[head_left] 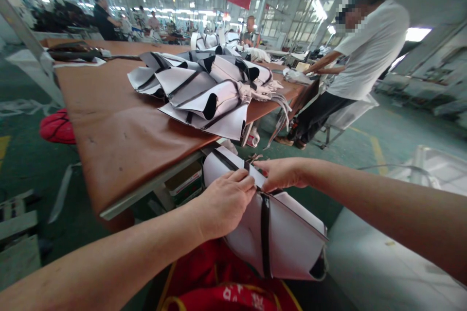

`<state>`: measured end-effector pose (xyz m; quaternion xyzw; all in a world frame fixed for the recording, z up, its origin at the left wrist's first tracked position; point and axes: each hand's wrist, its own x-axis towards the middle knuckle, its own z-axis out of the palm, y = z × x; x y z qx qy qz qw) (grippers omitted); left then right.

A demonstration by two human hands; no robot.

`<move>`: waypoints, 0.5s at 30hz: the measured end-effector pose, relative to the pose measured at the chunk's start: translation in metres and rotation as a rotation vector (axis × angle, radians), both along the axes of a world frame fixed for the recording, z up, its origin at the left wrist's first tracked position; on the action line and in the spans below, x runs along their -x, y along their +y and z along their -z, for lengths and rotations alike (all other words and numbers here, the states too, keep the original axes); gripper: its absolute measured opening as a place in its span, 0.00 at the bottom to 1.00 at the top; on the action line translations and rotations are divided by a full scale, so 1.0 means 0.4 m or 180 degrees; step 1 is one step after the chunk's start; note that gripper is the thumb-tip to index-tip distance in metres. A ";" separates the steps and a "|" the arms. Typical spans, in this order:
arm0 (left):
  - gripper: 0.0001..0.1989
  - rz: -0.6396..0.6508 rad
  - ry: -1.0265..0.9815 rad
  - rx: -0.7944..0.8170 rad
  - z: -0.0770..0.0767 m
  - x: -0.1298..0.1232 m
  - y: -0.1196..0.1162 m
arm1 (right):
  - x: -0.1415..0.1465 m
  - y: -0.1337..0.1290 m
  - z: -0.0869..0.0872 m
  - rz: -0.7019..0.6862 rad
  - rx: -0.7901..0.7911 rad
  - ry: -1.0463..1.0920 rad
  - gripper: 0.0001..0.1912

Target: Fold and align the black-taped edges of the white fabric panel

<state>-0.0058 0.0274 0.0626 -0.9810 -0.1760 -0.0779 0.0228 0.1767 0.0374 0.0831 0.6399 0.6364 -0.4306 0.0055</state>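
Note:
A white, stiff sewn piece with black strips [292, 238], perhaps part of a bag, lies folded over above my lap, against the table's near corner. My left hand [226, 201] is closed on its upper fold, the fingers bent over the edge beside a black strip. Just to the right, my right hand [282, 173] grips the same fold from the far side, its thumb close to the left fingertips. The part between the two hands is partly covered by the fingers. A red cloth with yellow edging [219, 277] covers my lap beneath the piece.
A brown-topped table [120, 107] stands ahead, bearing a heap of similar white and black pieces [204, 82]. A person in a white shirt [368, 53] bends over work at the right. A red bundle [57, 126] is beside the table's left edge, and a pale surface [386, 252] is at my right.

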 end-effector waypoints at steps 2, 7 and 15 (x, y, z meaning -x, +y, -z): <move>0.16 -0.0055 -0.0004 0.0135 -0.001 0.002 -0.005 | 0.005 -0.003 -0.012 -0.0242 -0.0019 -0.0034 0.28; 0.21 -0.0172 -0.0011 0.0286 -0.012 0.008 -0.023 | 0.010 -0.012 -0.026 -0.0556 -0.0203 -0.0168 0.24; 0.18 -0.0216 0.0018 0.0261 -0.011 0.003 -0.022 | -0.017 -0.017 -0.005 -0.0682 -0.0381 0.0194 0.22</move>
